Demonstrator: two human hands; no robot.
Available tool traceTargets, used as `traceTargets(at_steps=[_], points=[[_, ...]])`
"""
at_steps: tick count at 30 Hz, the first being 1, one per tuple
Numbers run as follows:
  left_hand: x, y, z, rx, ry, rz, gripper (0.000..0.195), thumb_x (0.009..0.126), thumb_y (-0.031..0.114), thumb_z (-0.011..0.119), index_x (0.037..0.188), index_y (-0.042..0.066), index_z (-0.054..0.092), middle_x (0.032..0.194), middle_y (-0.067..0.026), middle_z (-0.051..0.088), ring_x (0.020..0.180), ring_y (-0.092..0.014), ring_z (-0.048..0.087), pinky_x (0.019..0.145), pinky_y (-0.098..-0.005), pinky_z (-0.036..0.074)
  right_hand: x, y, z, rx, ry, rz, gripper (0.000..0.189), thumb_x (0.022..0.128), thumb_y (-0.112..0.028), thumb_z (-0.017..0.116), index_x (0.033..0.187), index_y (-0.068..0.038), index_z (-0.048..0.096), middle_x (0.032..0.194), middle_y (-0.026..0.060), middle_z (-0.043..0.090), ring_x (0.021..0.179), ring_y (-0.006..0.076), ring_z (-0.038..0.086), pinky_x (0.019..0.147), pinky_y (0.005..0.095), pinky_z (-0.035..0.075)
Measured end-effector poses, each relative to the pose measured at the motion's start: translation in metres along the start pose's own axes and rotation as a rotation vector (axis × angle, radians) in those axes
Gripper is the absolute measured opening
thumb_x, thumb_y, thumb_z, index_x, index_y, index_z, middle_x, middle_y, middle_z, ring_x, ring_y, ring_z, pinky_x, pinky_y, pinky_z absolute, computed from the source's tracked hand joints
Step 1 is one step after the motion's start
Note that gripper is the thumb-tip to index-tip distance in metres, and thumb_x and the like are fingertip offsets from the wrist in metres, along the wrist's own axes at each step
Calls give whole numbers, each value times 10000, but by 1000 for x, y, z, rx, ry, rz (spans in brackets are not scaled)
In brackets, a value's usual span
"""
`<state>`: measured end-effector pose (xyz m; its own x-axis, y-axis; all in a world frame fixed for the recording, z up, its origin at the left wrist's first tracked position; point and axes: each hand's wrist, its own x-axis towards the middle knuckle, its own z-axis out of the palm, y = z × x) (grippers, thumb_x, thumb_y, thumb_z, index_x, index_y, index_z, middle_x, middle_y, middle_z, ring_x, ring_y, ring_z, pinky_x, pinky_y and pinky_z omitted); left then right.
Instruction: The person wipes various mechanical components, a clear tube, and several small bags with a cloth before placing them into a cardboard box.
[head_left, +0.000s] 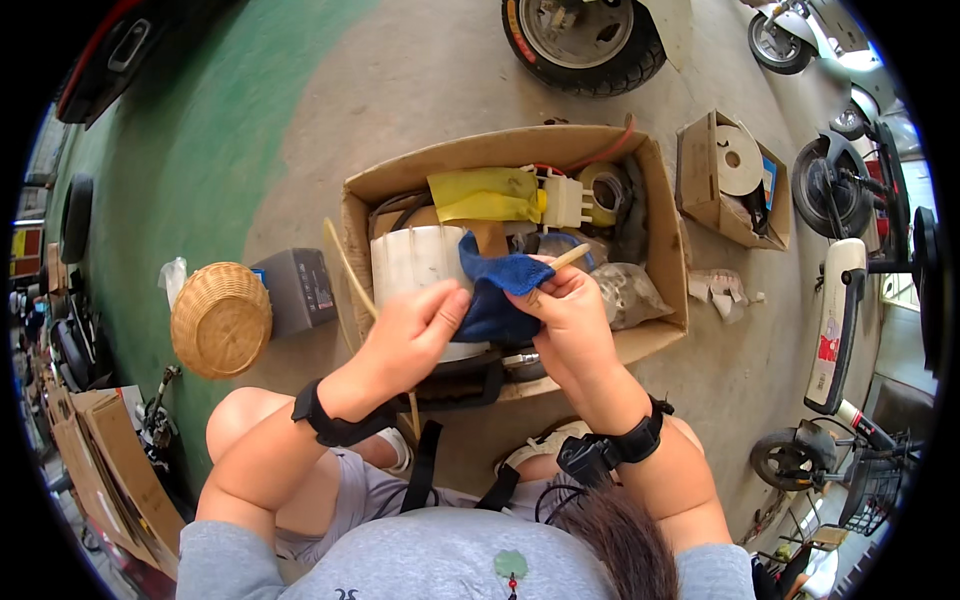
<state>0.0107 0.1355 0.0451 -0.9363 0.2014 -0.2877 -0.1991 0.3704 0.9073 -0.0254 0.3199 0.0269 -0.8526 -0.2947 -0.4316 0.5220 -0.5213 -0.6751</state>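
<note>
A dark blue cloth (501, 304) hangs between my hands, above an open cardboard box (495, 142). My right hand (566, 304) pinches the cloth around a thin pale tube or rod, whose end (571, 257) sticks out past my fingers. My left hand (420, 330) is closed, with a pale strip or tube running at both sides of it; the cloth touches its fingers. Below, the box holds a white ribbed plastic container (416, 259), a yellow plastic bag (484, 195), a white plastic reservoir (562, 201), a roll of tape (600, 191) and a clear bag of parts (634, 295).
A wicker basket (221, 320) and a grey box (296, 292) stand left of the carton. To the right is a smaller cardboard box (697, 180) with a white disc. A wheel with a tyre (585, 45) stands beyond; scooters line the right side, flattened cardboard (112, 472) the lower left.
</note>
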Motion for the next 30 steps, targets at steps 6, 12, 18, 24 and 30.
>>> traceTargets(at_steps=[6,12,18,24,30], points=[[2,9,-19,55,176,75,300,942,171,527,699,8,457,551,-44,352,514,-110,303,463,-286,275,6,-35,-8,144,51,63,151,835,1,629,985,20,642,945,104,676,838,187,659,788,312,536],[6,-6,-39,76,223,130,282,944,174,530,728,3,471,578,-31,360,547,-98,308,481,-271,278,26,-76,-70,169,106,-112,168,853,-146,657,970,-27,644,940,89,685,877,204,655,842,336,511],[7,-10,-55,154,273,109,270,949,179,525,756,-6,486,585,-22,365,560,-92,304,492,-266,286,32,-109,-95,185,114,-185,164,857,-123,651,977,-14,627,951,94,675,896,217,649,857,367,518],[6,-14,-63,201,295,92,277,961,207,510,786,-8,505,604,-15,385,580,-95,322,513,-263,309,30,-122,-109,177,154,-289,183,859,-128,648,998,-11,623,970,103,670,910,246,646,870,394,516],[5,-44,-98,156,540,81,305,1001,269,420,905,-3,517,769,-21,485,717,-122,435,662,-255,391,19,-157,-131,232,151,-369,233,870,-170,639,1046,-18,616,992,106,659,919,236,637,865,366,508]])
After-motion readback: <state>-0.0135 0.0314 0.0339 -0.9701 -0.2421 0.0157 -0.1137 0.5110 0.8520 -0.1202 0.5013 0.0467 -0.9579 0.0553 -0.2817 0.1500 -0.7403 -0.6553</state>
